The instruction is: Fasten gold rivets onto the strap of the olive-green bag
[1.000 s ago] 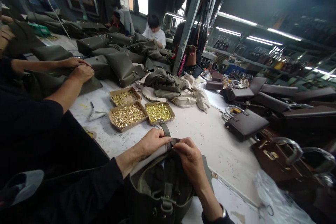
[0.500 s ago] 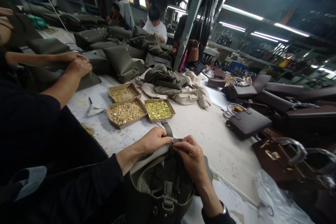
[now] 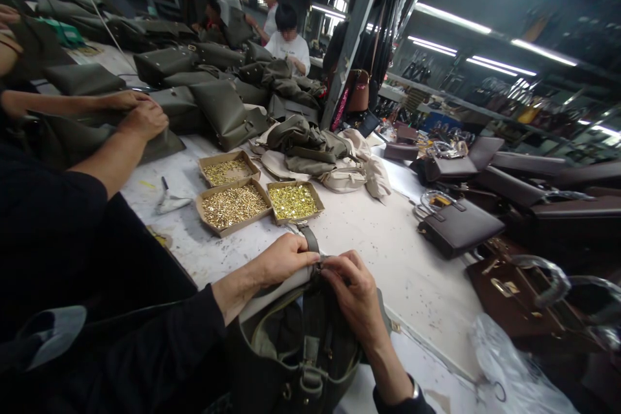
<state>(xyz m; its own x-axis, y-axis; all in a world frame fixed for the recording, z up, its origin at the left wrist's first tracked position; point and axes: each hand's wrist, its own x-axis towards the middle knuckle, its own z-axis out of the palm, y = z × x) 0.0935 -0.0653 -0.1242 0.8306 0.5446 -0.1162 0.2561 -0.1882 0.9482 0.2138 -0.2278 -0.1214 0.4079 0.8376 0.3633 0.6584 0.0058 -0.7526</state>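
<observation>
Hands (image 3: 354,284) still pinching bag (image 3: 272,385), background person (image 3: 270,18) newly visible

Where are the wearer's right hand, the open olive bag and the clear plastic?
Right hand (image 3: 356,288), head view: back of hand.
Open olive bag (image 3: 264,376), head view: near wall.
Clear plastic (image 3: 509,363), head view: middle.

Brown handbags (image 3: 460,229) lie at right, clear plastic (image 3: 512,362) nearer; metal post (image 3: 356,39) slants farther back; tube lights (image 3: 453,18) glow.

Left grip (image 3: 285,264), right grip (image 3: 355,284) on bag (image 3: 276,372)
</observation>
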